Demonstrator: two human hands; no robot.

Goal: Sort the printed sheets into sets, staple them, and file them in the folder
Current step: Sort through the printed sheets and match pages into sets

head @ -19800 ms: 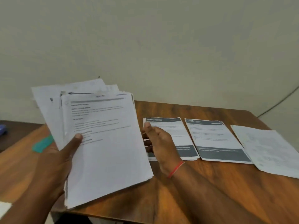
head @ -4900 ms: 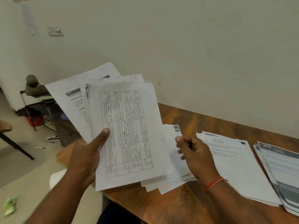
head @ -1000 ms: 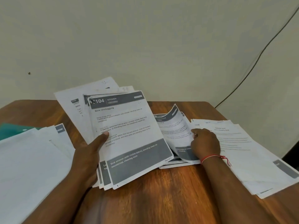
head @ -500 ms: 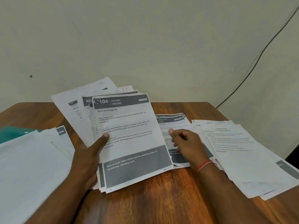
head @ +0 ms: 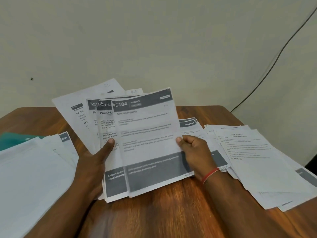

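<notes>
My left hand (head: pixel 93 166) holds a fanned stack of printed sheets (head: pixel 104 127) above the table, thumb on top. My right hand (head: pixel 195 152) pinches the right edge of the top sheet (head: pixel 149 134), a grey-banded page headed "104 Kitchen", which sits shifted right off the stack. A pile of grey-banded sheets (head: pixel 188 124) lies on the table behind my right hand. Plain text sheets (head: pixel 253 160) lie in a pile at the right. Another pile of sheets (head: pixel 30 172) lies at the left, over a green folder (head: pixel 15 138).
The wooden table (head: pixel 163 217) has bare wood in front of my hands. A plain wall stands close behind it, with a black cable (head: pixel 274 66) running down at the right. No stapler is in view.
My right hand left the grey-banded pile on the table and took the right edge of the top sheet. That sheet has slid right off the held stack.
</notes>
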